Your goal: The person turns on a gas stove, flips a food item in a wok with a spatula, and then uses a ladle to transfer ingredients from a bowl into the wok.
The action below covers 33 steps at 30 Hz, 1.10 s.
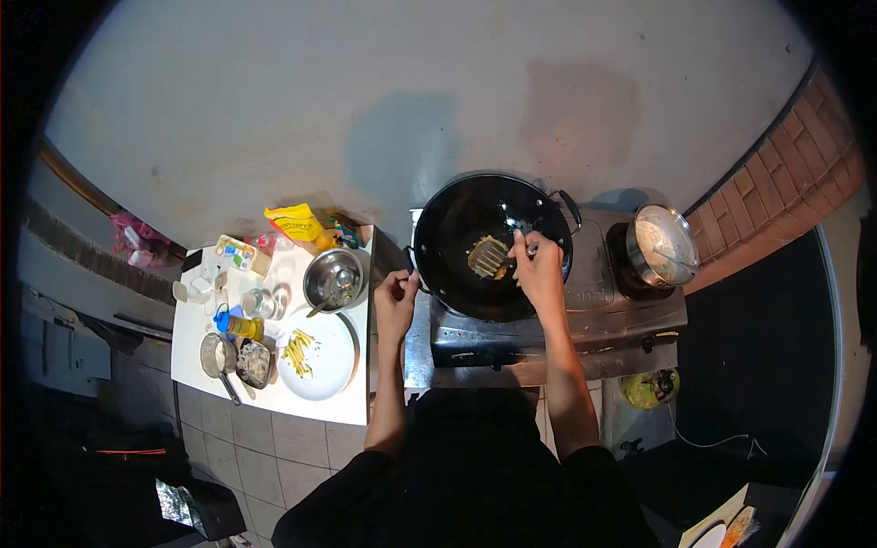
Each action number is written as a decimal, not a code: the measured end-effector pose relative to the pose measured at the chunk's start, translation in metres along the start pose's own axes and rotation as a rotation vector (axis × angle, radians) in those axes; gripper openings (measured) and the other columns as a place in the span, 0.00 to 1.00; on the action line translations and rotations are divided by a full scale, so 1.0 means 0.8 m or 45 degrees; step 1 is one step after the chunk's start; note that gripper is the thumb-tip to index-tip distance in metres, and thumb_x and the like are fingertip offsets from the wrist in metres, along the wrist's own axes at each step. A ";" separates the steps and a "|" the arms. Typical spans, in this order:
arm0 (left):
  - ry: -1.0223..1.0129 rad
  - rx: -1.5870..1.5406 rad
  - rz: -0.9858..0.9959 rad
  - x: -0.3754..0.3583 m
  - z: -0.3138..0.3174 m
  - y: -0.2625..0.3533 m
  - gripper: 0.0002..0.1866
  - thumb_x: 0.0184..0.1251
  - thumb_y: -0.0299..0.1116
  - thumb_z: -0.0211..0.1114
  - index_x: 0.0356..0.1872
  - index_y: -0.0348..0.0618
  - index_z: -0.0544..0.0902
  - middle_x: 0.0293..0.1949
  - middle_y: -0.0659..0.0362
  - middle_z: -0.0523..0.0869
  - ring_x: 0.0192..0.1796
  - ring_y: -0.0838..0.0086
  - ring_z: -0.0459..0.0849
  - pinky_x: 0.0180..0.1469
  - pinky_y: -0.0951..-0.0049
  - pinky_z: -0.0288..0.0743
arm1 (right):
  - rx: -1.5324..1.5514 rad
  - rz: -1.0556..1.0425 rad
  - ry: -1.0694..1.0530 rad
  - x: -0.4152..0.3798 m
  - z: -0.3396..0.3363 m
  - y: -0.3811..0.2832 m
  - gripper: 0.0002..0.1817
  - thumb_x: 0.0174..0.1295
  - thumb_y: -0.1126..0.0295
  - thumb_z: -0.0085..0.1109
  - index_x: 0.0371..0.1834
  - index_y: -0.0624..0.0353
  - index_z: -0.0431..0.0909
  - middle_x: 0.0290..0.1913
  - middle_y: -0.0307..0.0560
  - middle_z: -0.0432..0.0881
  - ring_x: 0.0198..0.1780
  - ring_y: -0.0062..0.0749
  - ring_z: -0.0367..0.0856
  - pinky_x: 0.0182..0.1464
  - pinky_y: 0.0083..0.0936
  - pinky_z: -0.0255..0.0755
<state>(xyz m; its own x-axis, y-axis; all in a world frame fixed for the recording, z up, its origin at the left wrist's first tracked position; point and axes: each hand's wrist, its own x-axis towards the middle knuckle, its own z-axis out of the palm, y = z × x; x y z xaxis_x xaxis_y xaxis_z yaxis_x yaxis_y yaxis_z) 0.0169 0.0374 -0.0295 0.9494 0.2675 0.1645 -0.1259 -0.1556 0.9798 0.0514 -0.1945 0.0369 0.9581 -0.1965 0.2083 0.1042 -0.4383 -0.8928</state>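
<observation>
A large black wok (457, 215) with two side handles sits on the gas stove. My left hand (396, 303) is closed at the wok's left handle (410, 259), its fingers pinching it. Over the right side of the wok, my right hand (539, 265) grips a slotted spatula (493, 256). Its slotted head lies low in the wok, over a small browned mass of food (477, 265) near the middle. The spatula's handle is mostly covered by my fingers.
To the right, a metal pot (646, 239) with a lid stands on the other burner. On the white table (343, 409) at left are a white plate (333, 370) with yellow-green strips, a steel bowl (315, 274), a small saucepan (212, 354), bottles and a yellow bag (294, 222).
</observation>
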 end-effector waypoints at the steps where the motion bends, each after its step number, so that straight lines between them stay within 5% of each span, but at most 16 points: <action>1: -0.004 0.027 0.006 0.000 0.000 0.001 0.09 0.65 0.30 0.63 0.33 0.32 0.79 0.19 0.69 0.71 0.23 0.89 0.65 0.24 0.85 0.57 | -0.001 -0.004 -0.001 0.002 0.001 0.000 0.16 0.62 0.68 0.54 0.21 0.69 0.74 0.22 0.63 0.77 0.28 0.59 0.78 0.28 0.40 0.68; 14: -0.039 0.069 -0.125 -0.001 -0.004 0.012 0.12 0.64 0.34 0.64 0.33 0.31 0.80 0.21 0.66 0.75 0.27 0.85 0.70 0.31 0.82 0.64 | -0.082 -0.160 0.019 0.023 -0.006 0.000 0.15 0.63 0.67 0.55 0.21 0.66 0.73 0.20 0.58 0.77 0.26 0.55 0.78 0.28 0.39 0.67; 16: -0.036 0.096 -0.117 0.000 -0.005 0.008 0.12 0.64 0.34 0.64 0.33 0.31 0.80 0.21 0.66 0.75 0.27 0.85 0.70 0.31 0.82 0.64 | -0.193 -0.262 0.030 0.023 -0.011 0.005 0.19 0.67 0.63 0.52 0.21 0.66 0.72 0.18 0.43 0.78 0.13 0.21 0.74 0.13 0.19 0.65; 18: -0.036 0.124 -0.109 0.000 -0.004 0.003 0.13 0.64 0.34 0.64 0.33 0.31 0.80 0.21 0.67 0.74 0.27 0.85 0.70 0.31 0.82 0.65 | -0.186 -0.266 0.008 0.020 -0.017 0.000 0.19 0.66 0.63 0.53 0.21 0.66 0.72 0.17 0.43 0.77 0.13 0.20 0.73 0.14 0.19 0.64; 20: 0.021 0.087 -0.001 0.000 -0.001 0.002 0.11 0.63 0.32 0.65 0.32 0.31 0.80 0.17 0.70 0.71 0.21 0.90 0.65 0.22 0.86 0.56 | -0.201 -0.171 -0.080 0.016 -0.025 -0.016 0.15 0.61 0.65 0.58 0.22 0.66 0.73 0.18 0.57 0.76 0.21 0.52 0.75 0.25 0.36 0.65; 23: -0.054 0.104 -0.117 0.001 -0.006 0.003 0.13 0.64 0.34 0.64 0.34 0.30 0.79 0.21 0.66 0.75 0.28 0.84 0.71 0.33 0.81 0.66 | -0.162 -0.245 -0.192 0.014 -0.040 -0.013 0.15 0.60 0.65 0.61 0.24 0.67 0.74 0.19 0.57 0.75 0.19 0.49 0.73 0.25 0.33 0.64; 26: 0.024 0.078 -0.026 0.001 -0.001 0.001 0.11 0.63 0.32 0.65 0.32 0.31 0.80 0.17 0.70 0.70 0.22 0.90 0.65 0.22 0.85 0.56 | -0.173 -0.240 -0.297 0.007 -0.051 -0.022 0.14 0.58 0.67 0.62 0.26 0.69 0.74 0.21 0.57 0.76 0.19 0.46 0.73 0.25 0.32 0.64; 33: 0.040 0.115 0.030 -0.001 0.001 0.000 0.12 0.63 0.32 0.65 0.32 0.30 0.79 0.18 0.69 0.70 0.22 0.89 0.65 0.23 0.85 0.57 | -0.130 -0.395 -0.301 -0.001 -0.049 -0.022 0.12 0.58 0.69 0.62 0.27 0.69 0.74 0.24 0.57 0.78 0.23 0.45 0.76 0.27 0.32 0.66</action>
<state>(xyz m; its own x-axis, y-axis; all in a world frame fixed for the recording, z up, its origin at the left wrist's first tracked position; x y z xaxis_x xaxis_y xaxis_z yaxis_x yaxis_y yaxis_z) 0.0165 0.0362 -0.0294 0.9368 0.2925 0.1920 -0.1200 -0.2469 0.9616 0.0381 -0.2211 0.0681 0.9215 0.1606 0.3536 0.3826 -0.5325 -0.7551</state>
